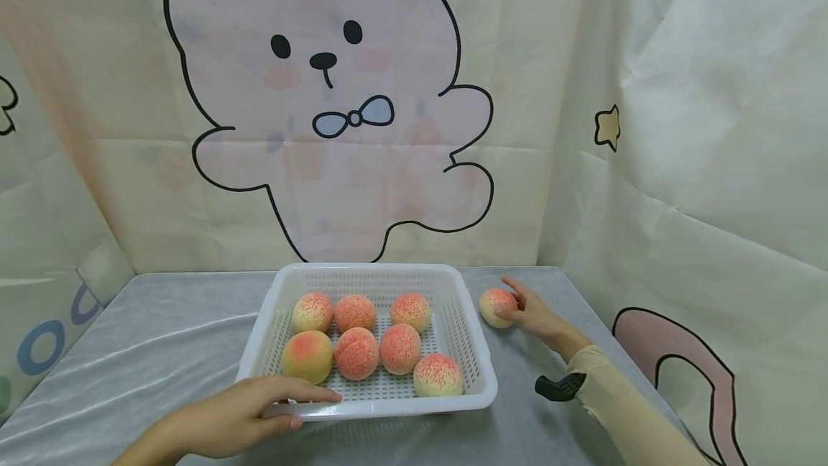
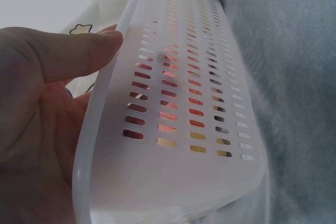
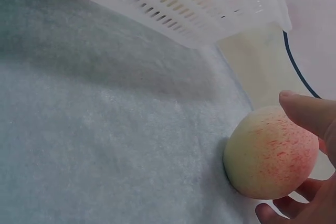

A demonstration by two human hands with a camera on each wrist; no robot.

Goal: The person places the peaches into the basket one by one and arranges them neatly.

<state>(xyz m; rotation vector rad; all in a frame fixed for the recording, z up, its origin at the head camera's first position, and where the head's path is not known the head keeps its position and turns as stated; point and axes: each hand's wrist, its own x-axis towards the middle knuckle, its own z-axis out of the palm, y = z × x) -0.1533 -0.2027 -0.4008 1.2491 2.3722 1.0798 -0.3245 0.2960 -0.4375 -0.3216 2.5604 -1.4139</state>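
Observation:
My left hand [image 1: 236,412] grips the near rim of a white plastic basket [image 1: 453,405], thumb [image 2: 86,51] on the outside and fingers over the rim. Several peaches sit in the basket, red-speckled or pinkish, with a yellower one [image 1: 307,357] at the near left. My right hand [image 1: 540,318] is spread around a lone pale peach with red speckles [image 1: 497,307], which rests on the table right of the basket. In the right wrist view the straight thumb [image 3: 307,111] overlaps this peach [image 3: 270,153]; the other fingertips lie beside its lower edge.
A grey cloth [image 1: 175,329] covers the table. Pale curtains with cartoon prints hang at the back [image 1: 349,193] and on both sides, close to the table's edges. A black strap-like piece [image 1: 559,387] sits at the right sleeve.

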